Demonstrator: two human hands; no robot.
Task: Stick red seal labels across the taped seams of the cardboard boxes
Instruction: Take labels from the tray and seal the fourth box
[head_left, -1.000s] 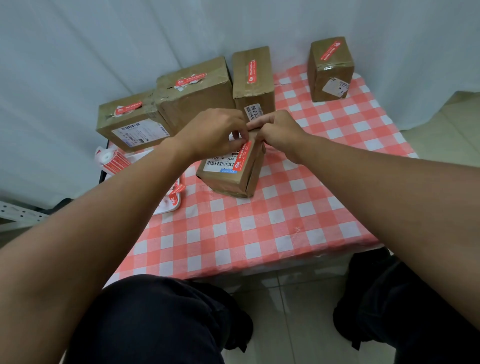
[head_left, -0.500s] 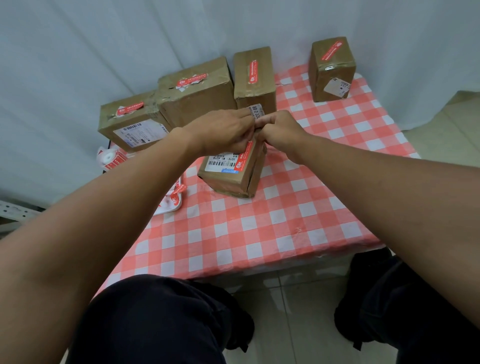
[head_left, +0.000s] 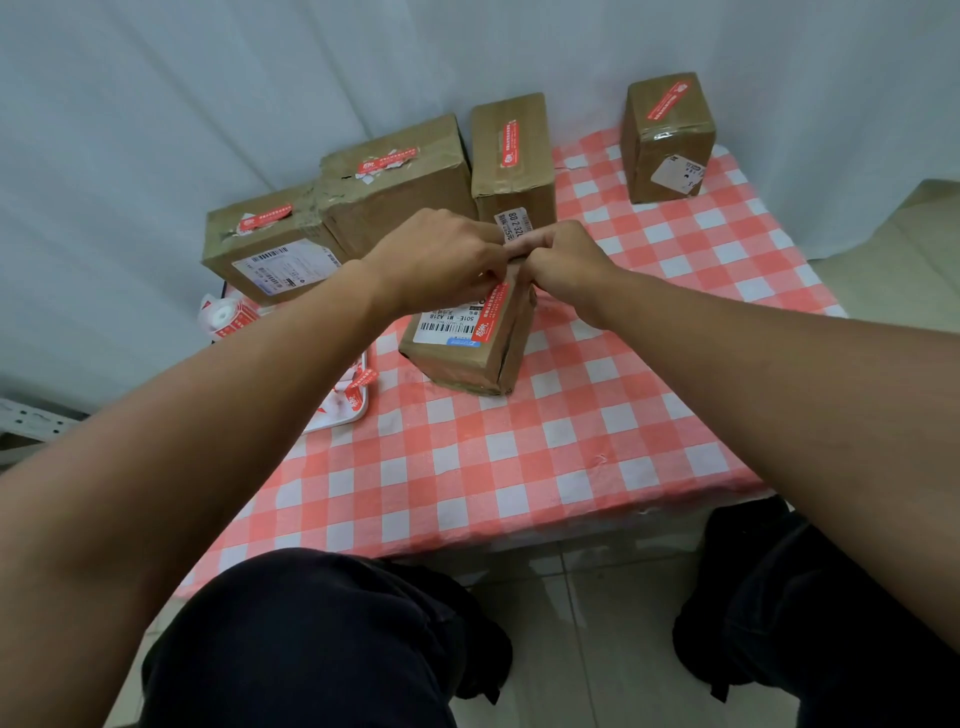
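Our left hand (head_left: 441, 260) and right hand (head_left: 563, 257), fingers curled shut, press the far end of the red seal label (head_left: 493, 312) onto the small box (head_left: 467, 343) mid-table; thin, limp and tacky, it seems best handled by its edges.

A red-and-white checked cloth (head_left: 545, 457) covers the bench across the middle of the frame. Behind it, a pale curtain (head_left: 208, 93) fills the upper part. At lower centre, glossy floor tiles (head_left: 587, 623) show between dark trousers (head_left: 322, 639). A grey perforated metal rail (head_left: 31, 415) juts in at the left edge.
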